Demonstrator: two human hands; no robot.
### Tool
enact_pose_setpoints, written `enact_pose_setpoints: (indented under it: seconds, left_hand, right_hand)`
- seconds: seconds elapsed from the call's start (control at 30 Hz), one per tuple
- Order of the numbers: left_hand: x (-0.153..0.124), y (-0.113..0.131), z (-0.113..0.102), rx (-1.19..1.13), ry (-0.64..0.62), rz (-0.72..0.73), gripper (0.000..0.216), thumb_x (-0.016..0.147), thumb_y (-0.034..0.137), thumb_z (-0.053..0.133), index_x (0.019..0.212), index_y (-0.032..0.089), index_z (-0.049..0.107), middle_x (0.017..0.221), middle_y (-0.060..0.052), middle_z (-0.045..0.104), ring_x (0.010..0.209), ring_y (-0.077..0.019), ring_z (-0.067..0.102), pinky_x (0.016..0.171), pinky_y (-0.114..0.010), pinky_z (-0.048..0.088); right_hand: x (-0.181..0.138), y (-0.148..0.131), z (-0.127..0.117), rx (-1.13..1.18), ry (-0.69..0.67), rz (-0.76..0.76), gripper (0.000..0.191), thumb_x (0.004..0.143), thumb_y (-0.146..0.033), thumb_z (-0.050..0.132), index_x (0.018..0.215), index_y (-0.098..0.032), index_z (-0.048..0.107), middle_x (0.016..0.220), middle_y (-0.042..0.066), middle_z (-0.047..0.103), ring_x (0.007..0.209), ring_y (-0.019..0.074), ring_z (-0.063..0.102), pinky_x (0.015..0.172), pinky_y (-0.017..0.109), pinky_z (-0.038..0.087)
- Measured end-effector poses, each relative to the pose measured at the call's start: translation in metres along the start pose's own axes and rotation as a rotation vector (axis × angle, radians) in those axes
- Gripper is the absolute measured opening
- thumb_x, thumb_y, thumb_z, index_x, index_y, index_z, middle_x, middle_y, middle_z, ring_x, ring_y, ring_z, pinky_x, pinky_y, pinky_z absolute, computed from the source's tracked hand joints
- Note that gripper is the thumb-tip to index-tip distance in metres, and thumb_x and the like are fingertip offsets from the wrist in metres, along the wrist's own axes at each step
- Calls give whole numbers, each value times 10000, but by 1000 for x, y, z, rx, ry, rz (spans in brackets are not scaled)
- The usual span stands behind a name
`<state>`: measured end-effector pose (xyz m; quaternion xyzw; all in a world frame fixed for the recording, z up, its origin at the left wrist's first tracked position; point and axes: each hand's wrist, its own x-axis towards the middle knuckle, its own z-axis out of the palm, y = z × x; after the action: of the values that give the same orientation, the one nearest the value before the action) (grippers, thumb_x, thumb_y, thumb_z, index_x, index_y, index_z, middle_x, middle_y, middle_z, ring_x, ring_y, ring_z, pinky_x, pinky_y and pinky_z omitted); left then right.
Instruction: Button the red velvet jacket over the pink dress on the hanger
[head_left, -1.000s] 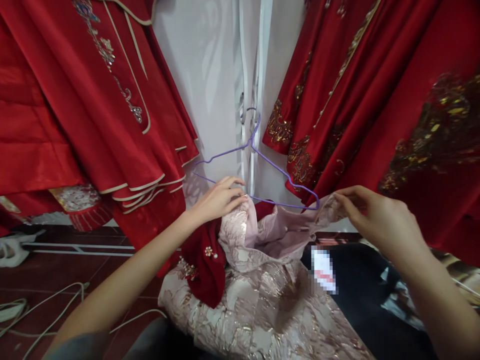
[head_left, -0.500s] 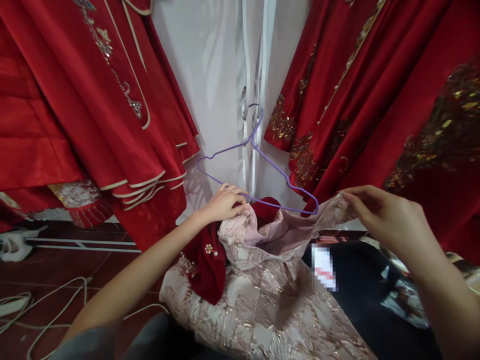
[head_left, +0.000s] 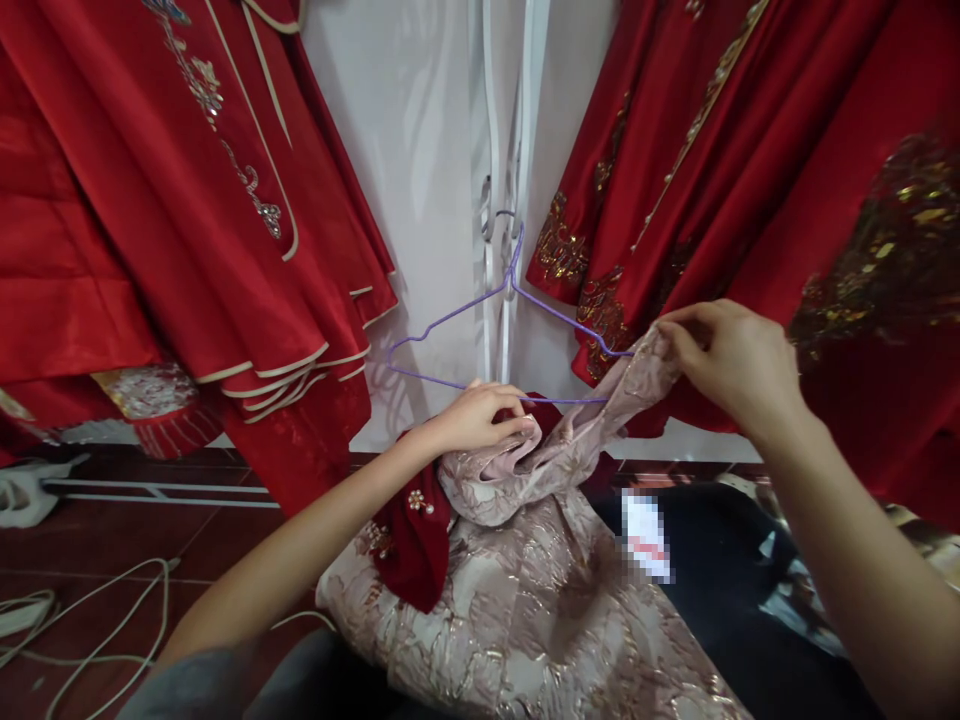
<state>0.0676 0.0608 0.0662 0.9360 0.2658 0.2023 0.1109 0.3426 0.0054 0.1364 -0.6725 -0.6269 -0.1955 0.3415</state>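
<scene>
A pale pink brocade dress (head_left: 517, 590) with gold threads lies across my lap. My right hand (head_left: 727, 360) pinches one shoulder of it and holds that part raised over the right end of a purple clothes hanger (head_left: 457, 322). My left hand (head_left: 491, 412) is closed on the other side of the neckline, below the hanger's bottom bar. The hanger hangs by its hook on a white metal rack (head_left: 491, 150); its left end is bare. Dark red cloth (head_left: 416, 545) with pearl flower ornaments lies under the left of the dress top.
Red garments (head_left: 300, 250) hang at the left, and more red garments (head_left: 697, 170) with gold sequins at the right. White cables (head_left: 112, 650) lie on the tiled floor at lower left. A dark bag-like item (head_left: 720, 560) lies at right, near a blurred white label (head_left: 646, 535).
My right hand has moved up and left, drawing the dress shoulder over the hanger's right end. My left hand has shifted right and slightly down with the neckline. The hanger has tilted.
</scene>
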Motion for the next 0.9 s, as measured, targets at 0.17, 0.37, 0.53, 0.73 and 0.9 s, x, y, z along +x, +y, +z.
enact_pose_setpoints:
  seconds: [0.17, 0.37, 0.53, 0.73, 0.9]
  left_hand:
    - [9, 7, 5, -167, 62, 15, 257, 915, 384, 498, 823, 197, 649, 1055, -37, 690, 1148, -215, 559, 999, -389, 312]
    - [12, 12, 8, -373, 155, -7, 267, 939, 395, 436, 978, 196, 609, 1088, -56, 683, 991, -162, 628, 911, -304, 421]
    - [4, 4, 3, -460, 325, -26, 259, 939, 386, 430, 925, 182, 589, 1152, -77, 648, 1067, -167, 591, 947, -297, 410]
    - [-39, -43, -16, -199, 948, -413, 255, 869, 414, 533, 830, 173, 606, 766, -2, 618, 719, -127, 551, 687, -217, 419]
    - [-90, -87, -23, -102, 1099, -629, 305, 827, 458, 555, 820, 162, 631, 710, -1, 602, 642, -127, 509, 634, -224, 398]
  right_hand:
    - [9, -13, 25, 328, 26, -108, 207, 854, -352, 542, 918, -216, 684, 868, 60, 704, 758, 202, 634, 709, 309, 466]
    - [7, -18, 55, 377, 39, -114, 240, 900, -410, 452, 983, -238, 597, 916, 85, 683, 796, 249, 629, 693, 352, 452]
    - [7, -10, 64, 397, -21, -109, 300, 909, -480, 418, 970, -242, 589, 832, 62, 693, 712, 237, 637, 653, 328, 432]
    - [16, -1, 62, 475, -79, -56, 299, 867, -503, 489, 878, -240, 632, 766, 44, 693, 699, 228, 633, 660, 325, 446]
    - [22, 3, 64, 505, -77, -56, 299, 854, -508, 508, 867, -241, 642, 830, 53, 709, 770, 251, 640, 689, 345, 457]
